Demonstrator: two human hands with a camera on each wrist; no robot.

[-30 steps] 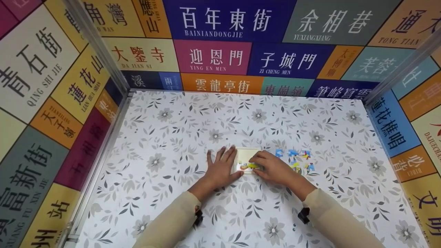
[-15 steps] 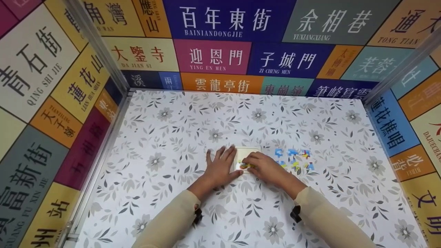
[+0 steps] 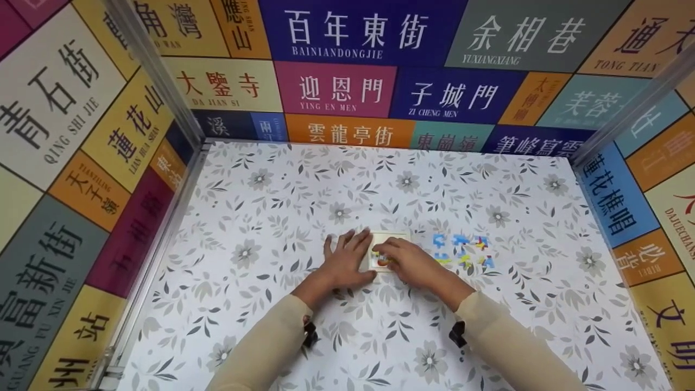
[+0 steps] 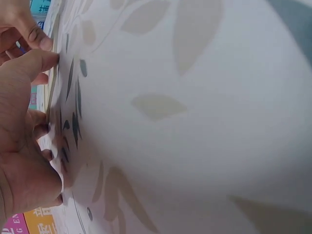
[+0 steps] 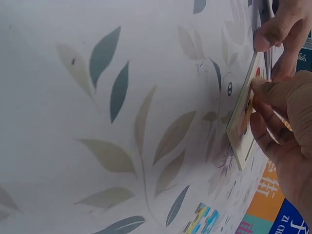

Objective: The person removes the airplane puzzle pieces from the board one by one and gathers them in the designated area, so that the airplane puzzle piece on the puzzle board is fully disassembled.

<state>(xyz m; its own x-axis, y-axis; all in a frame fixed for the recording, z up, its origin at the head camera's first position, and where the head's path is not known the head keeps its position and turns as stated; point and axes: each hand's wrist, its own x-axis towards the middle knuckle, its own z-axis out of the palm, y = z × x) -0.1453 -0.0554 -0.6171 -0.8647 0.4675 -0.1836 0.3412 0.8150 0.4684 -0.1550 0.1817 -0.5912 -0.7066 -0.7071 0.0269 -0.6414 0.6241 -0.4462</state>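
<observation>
A small pale puzzle tray [image 3: 400, 235] lies flat on the floral cloth. My left hand [image 3: 343, 265] has its fingers spread along the tray's left side, and its thumb touches the lower left corner. Over the tray, my right hand [image 3: 415, 264] pinches a small colourful puzzle piece [image 5: 249, 108] between thumb and fingers, low against the tray's bottom. Fingers hide most of that piece and its exact edges. Printed colour also shows at the tray's lower left [image 3: 381, 262], partly covered by the right hand.
Several loose blue and yellow jigsaw pieces [image 3: 460, 239] lie right of the tray, in two rough rows. Panels with large printed characters [image 3: 347, 89] wall the table at the back and both sides. The floral cloth [image 3: 293, 190] covers the tabletop.
The right hand has slid left across the tray, from its right part toward the lower left, with its fingers staying low. The left hand has barely moved.
</observation>
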